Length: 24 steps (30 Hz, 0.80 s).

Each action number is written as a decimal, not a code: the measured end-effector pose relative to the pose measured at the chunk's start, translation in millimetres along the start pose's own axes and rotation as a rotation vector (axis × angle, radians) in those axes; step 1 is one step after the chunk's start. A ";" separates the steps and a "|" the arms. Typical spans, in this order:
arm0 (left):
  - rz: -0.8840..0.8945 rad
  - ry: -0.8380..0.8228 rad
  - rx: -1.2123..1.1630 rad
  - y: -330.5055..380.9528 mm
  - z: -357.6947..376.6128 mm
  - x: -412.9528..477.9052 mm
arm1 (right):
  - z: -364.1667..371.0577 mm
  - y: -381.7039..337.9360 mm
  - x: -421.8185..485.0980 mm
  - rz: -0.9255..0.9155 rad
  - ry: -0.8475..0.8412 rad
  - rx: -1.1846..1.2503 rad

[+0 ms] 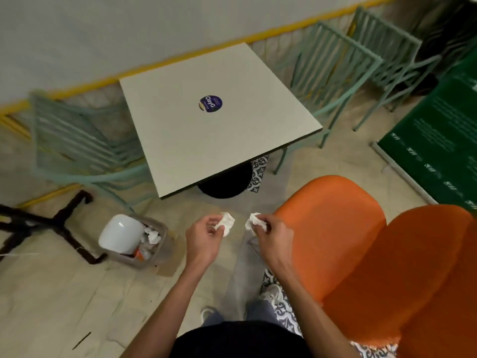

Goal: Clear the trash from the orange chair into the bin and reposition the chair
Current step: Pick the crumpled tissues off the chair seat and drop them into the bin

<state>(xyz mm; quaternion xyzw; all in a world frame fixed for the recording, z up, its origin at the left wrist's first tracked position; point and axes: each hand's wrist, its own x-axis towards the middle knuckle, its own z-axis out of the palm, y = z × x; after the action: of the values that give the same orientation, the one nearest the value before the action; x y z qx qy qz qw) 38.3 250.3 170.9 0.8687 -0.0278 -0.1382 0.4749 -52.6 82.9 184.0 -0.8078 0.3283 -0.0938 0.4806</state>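
Two crumpled white paper wads are in hand, one apiece: the left hand [204, 237] pinches a creased, flattish wad [226, 223] between thumb and fingertips, and the right hand [273, 235] is closed around a smaller, tighter wad [254, 223]. Both are held above the floor, near the front left edge of the orange chair [333, 236], whose smooth, rounded seat fills the near right of the scene. A second orange surface [438, 280], equally rounded, sits just right of it; whether it is the backrest or another chair cannot be told. To the left of the hands, on the floor, stands one clear plastic bin [144, 251] holding a white rounded container and more crumpled paper. Beyond the hands is one square pale table [219, 140] with a round purple sticker [211, 104]. Three pale green slatted chairs are visible: one [85, 146] left of the table, two [335, 68] to the far right.
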 end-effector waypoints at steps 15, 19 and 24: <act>-0.272 0.445 -0.063 -132.1 -193.2 -62.9 | 195.3 -87.0 -66.8 -0.196 -0.431 -0.086; -0.362 0.530 -0.112 -154.8 -202.0 -65.3 | 226.1 -97.4 -60.2 -0.221 -0.505 -0.144; -0.430 0.601 -0.116 -173.4 -202.9 -46.9 | 268.6 -101.5 -40.9 -0.269 -0.574 -0.191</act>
<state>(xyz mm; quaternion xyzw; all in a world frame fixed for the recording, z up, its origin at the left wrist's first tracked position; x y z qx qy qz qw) 33.0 519.4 140.1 0.8282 0.3038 0.0251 0.4703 86.1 333.0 136.0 -0.8787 0.0772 0.1062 0.4590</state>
